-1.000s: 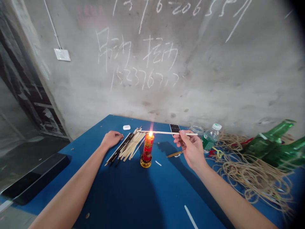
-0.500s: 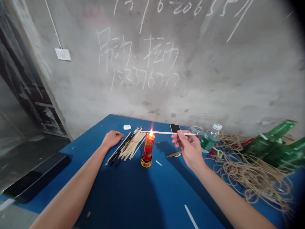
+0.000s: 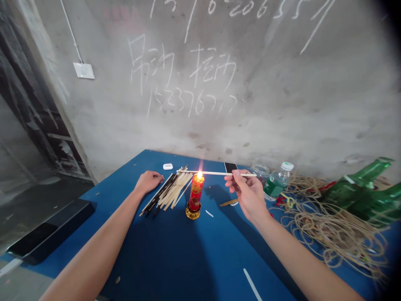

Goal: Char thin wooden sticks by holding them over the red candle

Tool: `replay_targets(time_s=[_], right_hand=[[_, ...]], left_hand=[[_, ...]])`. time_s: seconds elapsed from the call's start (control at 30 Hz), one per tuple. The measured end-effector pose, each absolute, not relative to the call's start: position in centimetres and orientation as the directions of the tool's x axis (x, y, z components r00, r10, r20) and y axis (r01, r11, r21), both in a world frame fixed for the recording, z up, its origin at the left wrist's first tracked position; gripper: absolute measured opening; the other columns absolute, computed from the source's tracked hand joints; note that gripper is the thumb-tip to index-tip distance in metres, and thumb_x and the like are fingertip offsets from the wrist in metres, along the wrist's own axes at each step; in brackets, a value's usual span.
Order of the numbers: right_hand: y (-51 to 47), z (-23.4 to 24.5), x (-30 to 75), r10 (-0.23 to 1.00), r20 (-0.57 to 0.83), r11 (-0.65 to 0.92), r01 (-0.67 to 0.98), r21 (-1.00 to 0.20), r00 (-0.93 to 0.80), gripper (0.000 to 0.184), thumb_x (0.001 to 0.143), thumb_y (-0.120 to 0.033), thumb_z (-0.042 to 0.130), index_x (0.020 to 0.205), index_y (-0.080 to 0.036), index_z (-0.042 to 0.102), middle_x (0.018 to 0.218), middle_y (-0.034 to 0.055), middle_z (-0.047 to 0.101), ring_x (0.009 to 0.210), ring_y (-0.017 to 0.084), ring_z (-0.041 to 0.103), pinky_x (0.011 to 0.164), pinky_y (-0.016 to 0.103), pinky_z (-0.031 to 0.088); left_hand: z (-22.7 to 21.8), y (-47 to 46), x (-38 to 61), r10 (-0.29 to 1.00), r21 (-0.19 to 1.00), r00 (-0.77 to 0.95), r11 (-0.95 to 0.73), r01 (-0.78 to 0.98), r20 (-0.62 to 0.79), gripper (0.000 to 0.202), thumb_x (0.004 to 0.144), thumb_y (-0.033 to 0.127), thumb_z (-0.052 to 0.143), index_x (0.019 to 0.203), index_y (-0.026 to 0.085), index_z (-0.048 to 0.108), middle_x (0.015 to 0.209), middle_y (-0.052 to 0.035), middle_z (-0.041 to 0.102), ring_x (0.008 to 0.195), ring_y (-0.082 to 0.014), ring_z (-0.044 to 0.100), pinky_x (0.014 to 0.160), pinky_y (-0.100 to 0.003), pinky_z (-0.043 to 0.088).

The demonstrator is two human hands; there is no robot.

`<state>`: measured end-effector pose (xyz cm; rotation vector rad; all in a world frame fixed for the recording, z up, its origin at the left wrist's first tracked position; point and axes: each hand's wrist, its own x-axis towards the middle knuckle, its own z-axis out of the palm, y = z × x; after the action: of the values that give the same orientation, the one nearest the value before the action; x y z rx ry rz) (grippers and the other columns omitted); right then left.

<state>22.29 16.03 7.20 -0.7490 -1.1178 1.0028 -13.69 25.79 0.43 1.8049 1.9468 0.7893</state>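
Thin pale bamboo strip (image 3: 216, 172) held level across a small orange candle flame (image 3: 199, 175)
Right hand (image 3: 247, 194) pinching the strip near its far end between thumb and fingertips, probably to keep the fingers away from the heat; strip lying just above the red gold-footed pillar candle (image 3: 196, 192), flame touching its underside. Left hand (image 3: 149, 182) resting on the blue table (image 3: 163, 251), fingers together and holding nothing, just beside a loose pile of pale and black slender strips (image 3: 167, 192).
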Motion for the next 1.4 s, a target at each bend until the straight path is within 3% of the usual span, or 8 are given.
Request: replay_targets(time_s=[1.4], right_hand=[[16.2, 7.0, 20.9, 0.933, 0.352, 0.36, -0.272, -0.893, 0.078, 0.028, 0.084, -0.044, 0.081, 0.086, -0.019, 0.068, 0.083, 0.0047, 0.075, 0.062, 0.012, 0.062, 0.048, 0.023, 0.045]], left_hand=[[0.5, 25.6, -13.6, 0.987, 0.628, -0.12, 0.026, 0.778, 0.108, 0.029, 0.084, 0.045, 0.061, 0.079, 0.024, 0.081, 0.088, -0.0048, 0.08, 0.089, -0.0249, 0.072, 0.073, -0.028, 0.046]])
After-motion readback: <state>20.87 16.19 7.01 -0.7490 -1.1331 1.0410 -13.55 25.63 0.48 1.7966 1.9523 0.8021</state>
